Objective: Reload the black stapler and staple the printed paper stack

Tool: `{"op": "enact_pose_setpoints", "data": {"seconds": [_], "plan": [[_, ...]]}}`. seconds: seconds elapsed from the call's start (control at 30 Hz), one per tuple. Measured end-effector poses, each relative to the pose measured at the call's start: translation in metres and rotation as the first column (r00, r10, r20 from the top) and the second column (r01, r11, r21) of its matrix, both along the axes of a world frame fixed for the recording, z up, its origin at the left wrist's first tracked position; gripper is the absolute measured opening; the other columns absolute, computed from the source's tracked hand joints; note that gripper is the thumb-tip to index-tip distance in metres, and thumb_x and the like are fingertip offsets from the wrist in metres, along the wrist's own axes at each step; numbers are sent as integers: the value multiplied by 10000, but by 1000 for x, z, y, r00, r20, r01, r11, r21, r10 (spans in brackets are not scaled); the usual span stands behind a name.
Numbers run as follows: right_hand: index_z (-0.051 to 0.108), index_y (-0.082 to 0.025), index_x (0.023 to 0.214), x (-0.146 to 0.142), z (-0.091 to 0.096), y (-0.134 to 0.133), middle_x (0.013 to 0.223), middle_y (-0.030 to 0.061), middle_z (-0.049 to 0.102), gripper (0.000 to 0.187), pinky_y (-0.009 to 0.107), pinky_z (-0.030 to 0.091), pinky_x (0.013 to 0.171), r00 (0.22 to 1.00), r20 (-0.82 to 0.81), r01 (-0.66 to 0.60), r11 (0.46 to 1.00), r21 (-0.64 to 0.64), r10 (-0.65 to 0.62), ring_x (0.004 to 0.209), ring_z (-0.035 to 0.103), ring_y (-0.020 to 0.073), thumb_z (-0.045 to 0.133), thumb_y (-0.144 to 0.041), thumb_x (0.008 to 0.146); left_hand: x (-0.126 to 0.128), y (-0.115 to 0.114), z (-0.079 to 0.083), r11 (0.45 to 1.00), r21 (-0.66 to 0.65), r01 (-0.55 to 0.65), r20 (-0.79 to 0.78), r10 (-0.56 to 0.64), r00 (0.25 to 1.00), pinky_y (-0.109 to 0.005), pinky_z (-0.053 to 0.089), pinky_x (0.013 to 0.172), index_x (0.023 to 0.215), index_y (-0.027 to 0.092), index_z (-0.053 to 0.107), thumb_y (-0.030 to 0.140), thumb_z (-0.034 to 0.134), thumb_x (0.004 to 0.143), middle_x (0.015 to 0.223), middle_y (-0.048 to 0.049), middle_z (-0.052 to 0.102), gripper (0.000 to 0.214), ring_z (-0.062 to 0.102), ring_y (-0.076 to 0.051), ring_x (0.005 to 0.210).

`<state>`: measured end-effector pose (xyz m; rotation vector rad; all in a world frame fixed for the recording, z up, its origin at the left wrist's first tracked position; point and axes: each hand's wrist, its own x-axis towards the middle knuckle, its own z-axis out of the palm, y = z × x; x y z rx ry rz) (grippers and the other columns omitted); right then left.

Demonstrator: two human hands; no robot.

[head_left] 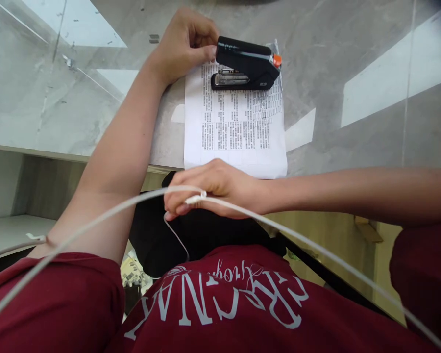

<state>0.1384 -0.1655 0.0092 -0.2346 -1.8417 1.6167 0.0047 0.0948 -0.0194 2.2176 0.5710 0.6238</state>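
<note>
A black stapler with an orange tip lies across the far end of a printed paper sheet on the grey marble table. My left hand is curled around the stapler's rear end, thumb and fingers pinching it. My right hand rests on the sheet's near edge at the table's rim. Its fingers are pressed together and bent down over the edge, and the thumb is hidden. A clear plastic sleeve shows under the stapler's tip.
A white cable hangs from my head across both arms, with a thin branch below my right hand. A black bag or chair sits under the table edge before my red shirt. A shelf lies at the lower left.
</note>
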Motion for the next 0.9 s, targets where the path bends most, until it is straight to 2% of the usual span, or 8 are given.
{"op": "enact_pose_setpoints", "data": {"seconds": [0.17,0.37,0.53,0.6,0.7,0.77,0.83,0.9], "plan": [[717,-165,1007,1,19,11,1130,69,742,156,296,557,991,994,32,100,991,90,-104,1096,695,152,574,-172,1068,-1,0,0,999,31,-10,-23,11,1000,-187,315,733,1098,-11,764,229,642,975,857,6,627,295,486,-42,797],[756,-143,982,7,-2,12,1007,80,766,167,278,551,822,902,410,-248,941,230,138,892,710,152,620,-46,981,-2,1,-3,999,-17,28,39,-27,999,-191,333,701,1065,27,765,100,658,962,835,13,603,166,486,-42,769],[755,-142,1131,27,5,11,1037,72,788,492,260,553,708,818,555,-375,871,318,150,860,727,167,649,119,728,0,6,-5,999,40,-6,18,6,1000,-233,285,621,952,105,767,169,737,936,707,50,518,72,397,-64,669],[749,-171,1151,47,20,18,1078,55,782,495,252,552,692,874,484,-281,863,421,49,870,725,155,627,93,750,0,8,-5,998,39,-44,-35,45,998,-251,322,618,952,134,765,213,763,923,703,39,551,84,413,-94,678],[751,-239,1115,89,34,43,1056,24,757,385,275,558,739,906,231,148,776,614,-355,899,705,151,579,-1,866,1,9,-8,993,96,-64,-69,71,995,-263,386,635,910,146,765,249,766,894,764,0,642,104,486,-112,685],[755,-257,1050,119,31,69,990,26,734,255,320,561,768,764,35,462,584,667,-645,889,684,175,615,-93,914,0,9,-9,990,136,-48,-58,56,997,-261,406,636,938,150,771,258,758,878,805,-18,679,124,512,-112,673],[755,-248,1041,143,19,98,960,39,714,149,352,559,794,587,-35,620,422,662,-808,890,663,197,687,-182,926,0,9,-10,985,170,-14,-59,25,998,-255,420,636,989,158,779,249,734,872,821,-22,692,155,523,-108,655],[744,-242,1130,155,3,121,1021,54,710,230,358,559,798,535,5,638,408,653,-845,910,654,210,768,-305,910,0,9,-10,979,205,20,-60,-8,998,-248,426,630,1003,166,786,230,711,870,812,-15,681,166,529,-106,639]]}}
